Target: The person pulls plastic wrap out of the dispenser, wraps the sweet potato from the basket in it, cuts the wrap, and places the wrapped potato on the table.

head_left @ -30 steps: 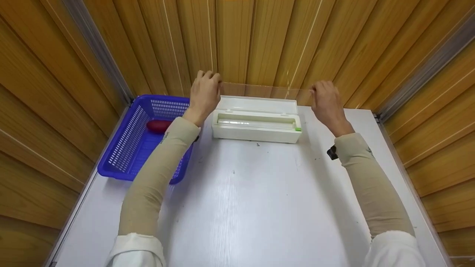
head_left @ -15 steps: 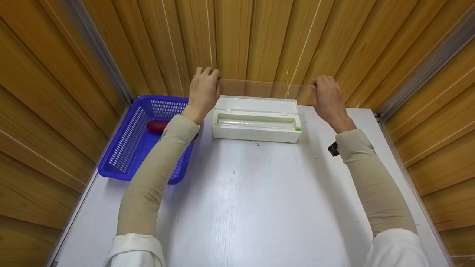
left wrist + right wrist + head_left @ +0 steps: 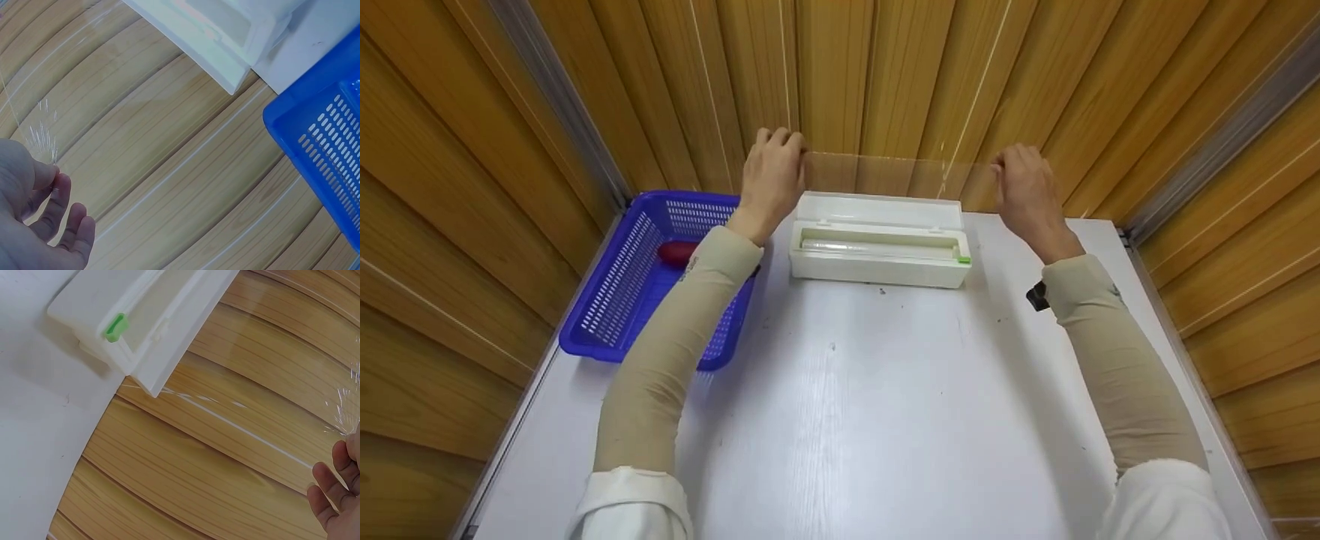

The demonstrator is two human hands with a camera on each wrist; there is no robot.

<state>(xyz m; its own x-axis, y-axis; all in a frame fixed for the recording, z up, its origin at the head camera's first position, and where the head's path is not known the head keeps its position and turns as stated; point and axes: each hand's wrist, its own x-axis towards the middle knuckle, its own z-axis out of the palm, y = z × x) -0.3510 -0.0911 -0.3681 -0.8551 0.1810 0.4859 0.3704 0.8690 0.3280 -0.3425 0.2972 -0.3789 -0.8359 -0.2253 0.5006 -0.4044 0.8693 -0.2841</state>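
A white cling-film dispenser box [image 3: 879,250] lies open at the back of the white table [image 3: 855,420], its green slider [image 3: 962,261] at the right end. A clear sheet of film [image 3: 896,174] rises from it, stretched between my hands. My left hand [image 3: 772,180] pinches the film's left corner [image 3: 48,154] above the box's left end. My right hand [image 3: 1024,191] pinches the right corner [image 3: 346,419] above the right end. The box's lid [image 3: 180,326] stands open toward the wall.
A blue perforated basket [image 3: 649,281] stands at the left back of the table with a dark red object [image 3: 679,252] inside. Wooden panel walls [image 3: 885,82] close in the table at the back and both sides.
Both hands have risen a little, drawing more film up out of the box. The box and basket have not moved.
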